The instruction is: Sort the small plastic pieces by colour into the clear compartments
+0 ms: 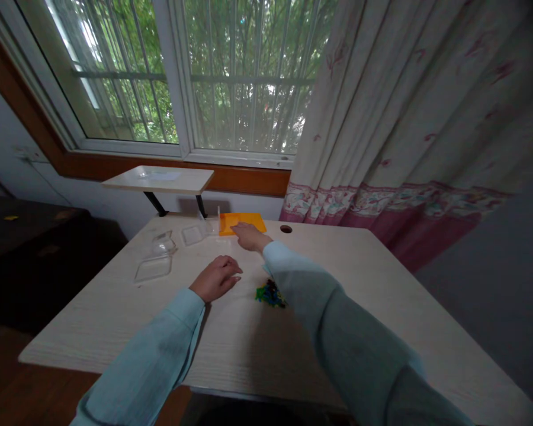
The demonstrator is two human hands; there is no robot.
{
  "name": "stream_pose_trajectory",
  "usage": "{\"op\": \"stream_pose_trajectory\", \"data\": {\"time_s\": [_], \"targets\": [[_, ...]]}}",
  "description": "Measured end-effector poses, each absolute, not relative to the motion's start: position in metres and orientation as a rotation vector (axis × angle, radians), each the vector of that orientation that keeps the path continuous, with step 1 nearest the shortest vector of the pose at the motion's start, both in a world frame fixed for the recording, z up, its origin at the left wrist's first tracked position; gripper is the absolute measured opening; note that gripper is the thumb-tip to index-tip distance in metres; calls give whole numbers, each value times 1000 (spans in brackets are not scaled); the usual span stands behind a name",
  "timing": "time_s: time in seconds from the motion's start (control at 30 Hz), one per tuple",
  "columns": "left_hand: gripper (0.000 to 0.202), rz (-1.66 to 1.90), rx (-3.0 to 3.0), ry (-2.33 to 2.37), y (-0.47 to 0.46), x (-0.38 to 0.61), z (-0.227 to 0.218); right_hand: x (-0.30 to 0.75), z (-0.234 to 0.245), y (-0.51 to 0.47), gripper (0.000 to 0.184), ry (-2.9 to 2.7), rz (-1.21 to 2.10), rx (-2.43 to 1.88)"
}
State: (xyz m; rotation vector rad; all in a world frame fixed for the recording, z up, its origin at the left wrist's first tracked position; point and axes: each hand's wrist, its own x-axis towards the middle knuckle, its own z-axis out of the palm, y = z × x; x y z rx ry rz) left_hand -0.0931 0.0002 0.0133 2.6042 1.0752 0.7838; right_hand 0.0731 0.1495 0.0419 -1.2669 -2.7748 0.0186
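My right hand (251, 236) reaches across the table, over the near edge of a flat orange tray (255, 220). Its fingers stretch to the left, and I see nothing held in them; whether they touch the tray is unclear. Closer to me, my left hand (215, 279) rests low at the table surface, fingers loosely bent and a little apart, nothing visible in it. A small pile of green, blue, yellow and dark pieces (270, 294) lies to its right, partly behind my right sleeve. The pieces are too small to name.
Clear plastic boxes and lids (153, 268) lie at the table's left, with another clear container (211, 225) beside the tray. A raised shelf (160, 178) stands at the back left. A round hole (286, 229) pierces the tabletop. A curtain (359, 148) hangs behind the table.
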Motion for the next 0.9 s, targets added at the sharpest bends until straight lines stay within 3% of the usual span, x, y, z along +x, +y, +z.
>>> {"op": "stream_pose_trajectory", "data": {"time_s": [0.27, 0.57, 0.9], "targets": [[28, 811, 2629, 1207, -2, -95, 10, 116, 28, 152, 50, -2736, 90, -1249], [46, 895, 2590, 1996, 42, -105, -10, 230, 12, 122, 34, -2518, 138, -1203], [40, 758, 2432, 2287, 89, -95, -10, 356, -15, 69, 27, -2001, 369, -1394]]}}
